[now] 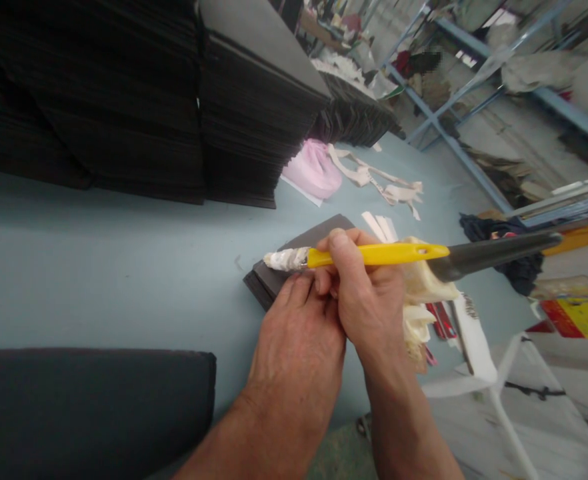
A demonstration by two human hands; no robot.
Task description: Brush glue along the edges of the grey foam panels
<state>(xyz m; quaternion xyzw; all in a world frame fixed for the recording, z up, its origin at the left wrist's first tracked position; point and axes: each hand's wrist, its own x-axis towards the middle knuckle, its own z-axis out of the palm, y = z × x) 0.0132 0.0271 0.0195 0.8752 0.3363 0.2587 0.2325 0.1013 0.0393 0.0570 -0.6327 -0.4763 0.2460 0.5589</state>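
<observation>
A yellow-handled brush [319, 258] is gripped in the closed fingers of the right hand [369, 293] over dark panels [319, 231] toward the near edge of the bench [109, 267].
The thin, matte panels are pressed by the left hand [301, 327]; whether its fingers are clenched cannot be told. The smooth handle [399, 253] looks light and stiff, best held mid-length; the bristles [285, 259] are caked white.

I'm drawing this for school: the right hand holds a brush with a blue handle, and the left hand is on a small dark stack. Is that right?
Not quite: the brush has a yellow handle, not blue, as the head view shows. The right hand does hold it, and the left hand is on the small dark stack.
</observation>
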